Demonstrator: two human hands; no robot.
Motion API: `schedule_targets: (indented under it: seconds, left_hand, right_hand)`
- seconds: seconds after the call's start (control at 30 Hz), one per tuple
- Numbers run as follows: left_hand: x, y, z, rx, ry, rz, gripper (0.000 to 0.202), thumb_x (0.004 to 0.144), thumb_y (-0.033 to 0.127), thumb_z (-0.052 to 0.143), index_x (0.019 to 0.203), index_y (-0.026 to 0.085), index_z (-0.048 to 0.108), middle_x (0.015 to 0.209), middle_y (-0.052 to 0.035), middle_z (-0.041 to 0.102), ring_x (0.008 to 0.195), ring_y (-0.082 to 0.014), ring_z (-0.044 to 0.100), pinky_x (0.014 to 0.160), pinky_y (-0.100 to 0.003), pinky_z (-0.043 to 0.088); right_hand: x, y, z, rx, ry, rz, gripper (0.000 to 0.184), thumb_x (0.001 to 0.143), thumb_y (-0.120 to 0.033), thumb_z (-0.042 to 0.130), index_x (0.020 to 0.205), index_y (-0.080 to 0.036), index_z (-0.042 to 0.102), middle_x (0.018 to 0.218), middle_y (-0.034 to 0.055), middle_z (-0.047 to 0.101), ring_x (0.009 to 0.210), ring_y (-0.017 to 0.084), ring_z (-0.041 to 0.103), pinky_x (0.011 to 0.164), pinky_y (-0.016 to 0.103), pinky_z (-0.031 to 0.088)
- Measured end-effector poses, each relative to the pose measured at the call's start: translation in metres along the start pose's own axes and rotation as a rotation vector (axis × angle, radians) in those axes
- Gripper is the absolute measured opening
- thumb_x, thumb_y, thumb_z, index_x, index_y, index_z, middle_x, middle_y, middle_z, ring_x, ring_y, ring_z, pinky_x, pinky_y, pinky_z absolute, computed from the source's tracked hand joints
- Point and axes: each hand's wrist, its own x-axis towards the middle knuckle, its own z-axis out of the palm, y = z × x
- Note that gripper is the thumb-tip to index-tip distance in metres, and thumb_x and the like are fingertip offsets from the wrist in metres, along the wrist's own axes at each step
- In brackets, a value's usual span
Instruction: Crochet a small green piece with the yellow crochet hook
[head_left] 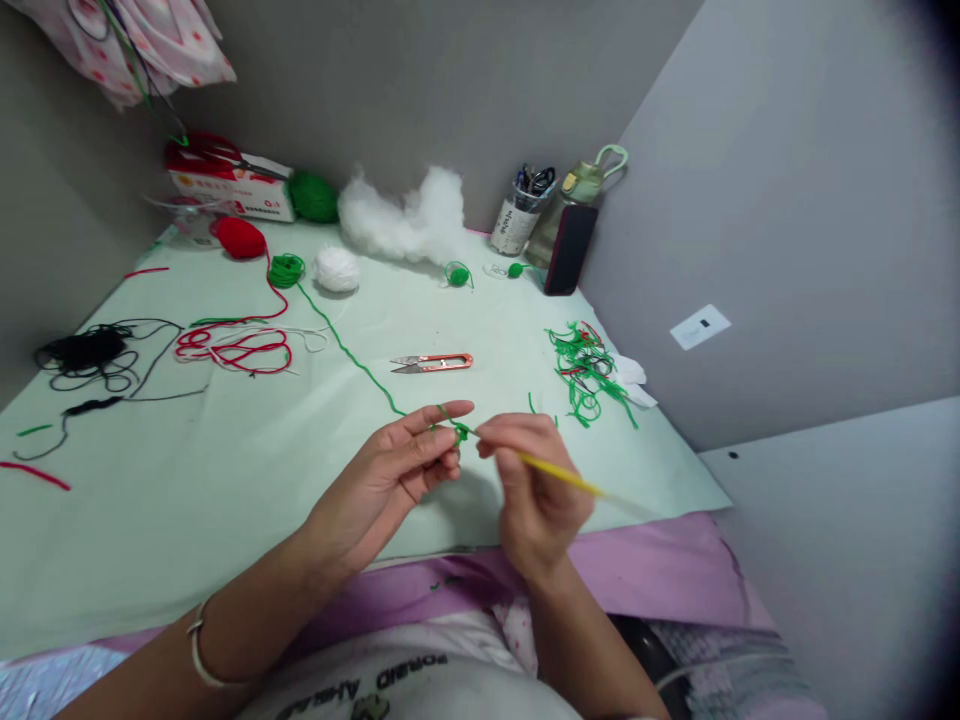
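The left hand [397, 455] pinches a small looped piece of green yarn [462, 433] above the pale green tablecloth [225, 500]; close by but apart, the right hand [536, 490] grips a slim yellow-handled hook [562, 472] pointing at it. A thin green strand [352, 358] runs to a loosely wound green yarn bundle [286, 270].

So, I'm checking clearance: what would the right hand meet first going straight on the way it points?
The right hand would likely first meet the small green yarn piece in the left hand, though depth is unclear.
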Motion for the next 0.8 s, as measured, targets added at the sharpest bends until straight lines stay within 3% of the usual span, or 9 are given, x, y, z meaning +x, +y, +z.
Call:
schedule_targets:
  seconds: [0.1, 0.2, 0.4, 0.53, 0.6, 0.7, 0.8]
  left_hand:
    - [0.0, 0.0, 0.0, 0.062, 0.015, 0.075, 0.024, 0.084, 0.024, 0.088, 0.108, 0.021, 0.086, 0.081, 0.0013, 0.065, 0.072, -0.0098, 0.06, 0.075, -0.022, 0.05]
    - [0.0, -0.001, 0.002, 0.165, 0.015, 0.153, 0.028, 0.082, 0.023, 0.088, 0.11, 0.025, 0.086, 0.084, 0.0015, 0.068, 0.073, -0.0112, 0.06, 0.078, -0.025, 0.049]
    - [0.001, -0.004, 0.007, 0.201, 0.099, 0.192, 0.025, 0.081, 0.028, 0.09, 0.105, 0.023, 0.087, 0.084, -0.0004, 0.073, 0.078, -0.014, 0.063, 0.083, -0.028, 0.051]
    - [0.004, -0.006, 0.008, 0.065, 0.092, 0.144, 0.032, 0.078, 0.028, 0.094, 0.109, 0.023, 0.086, 0.08, 0.0009, 0.072, 0.077, -0.0125, 0.064, 0.082, -0.025, 0.053]
    - [0.006, -0.005, 0.006, 0.019, 0.043, 0.063, 0.029, 0.08, 0.027, 0.092, 0.108, 0.021, 0.087, 0.085, -0.001, 0.074, 0.078, -0.0119, 0.065, 0.081, -0.023, 0.054]
    - [0.006, -0.001, 0.001, 0.021, 0.034, 0.025, 0.021, 0.08, 0.024, 0.092, 0.1, 0.019, 0.088, 0.083, -0.001, 0.072, 0.073, -0.0101, 0.063, 0.076, -0.021, 0.054]
    - [0.005, 0.002, 0.001, 0.093, 0.049, 0.109, 0.018, 0.079, 0.025, 0.092, 0.097, 0.022, 0.088, 0.077, 0.0008, 0.069, 0.071, -0.0105, 0.063, 0.075, -0.022, 0.053]
  right_hand:
    - [0.006, 0.001, 0.001, 0.319, 0.054, 0.211, 0.02, 0.106, -0.026, 0.058, 0.099, -0.025, 0.077, 0.089, 0.0036, 0.072, 0.066, 0.015, 0.065, 0.057, 0.03, 0.057]
    - [0.009, 0.002, 0.002, 0.355, 0.017, 0.252, 0.016, 0.103, -0.03, 0.066, 0.098, -0.025, 0.08, 0.093, 0.0046, 0.078, 0.073, 0.016, 0.068, 0.063, 0.031, 0.059]
    - [0.002, 0.001, 0.001, 0.225, -0.033, 0.151, 0.019, 0.103, -0.019, 0.063, 0.107, -0.028, 0.08, 0.095, 0.0031, 0.079, 0.081, 0.017, 0.072, 0.069, 0.031, 0.062]
    - [-0.009, 0.006, 0.003, -0.128, -0.074, -0.126, 0.037, 0.098, -0.012, 0.068, 0.125, -0.035, 0.077, 0.111, 0.0051, 0.077, 0.099, 0.021, 0.075, 0.08, 0.036, 0.065]
    - [-0.01, 0.008, 0.002, -0.153, -0.051, -0.177, 0.038, 0.098, -0.012, 0.067, 0.127, -0.035, 0.076, 0.112, 0.0061, 0.077, 0.1, 0.022, 0.075, 0.08, 0.037, 0.065]
    - [-0.003, 0.008, 0.0, 0.093, 0.049, 0.052, 0.023, 0.102, -0.016, 0.063, 0.111, -0.028, 0.08, 0.095, 0.0046, 0.076, 0.081, 0.018, 0.073, 0.07, 0.034, 0.062]
    - [0.007, 0.005, -0.001, 0.347, 0.073, 0.274, 0.018, 0.103, -0.028, 0.063, 0.095, -0.023, 0.078, 0.083, 0.003, 0.073, 0.063, 0.014, 0.065, 0.056, 0.029, 0.055]
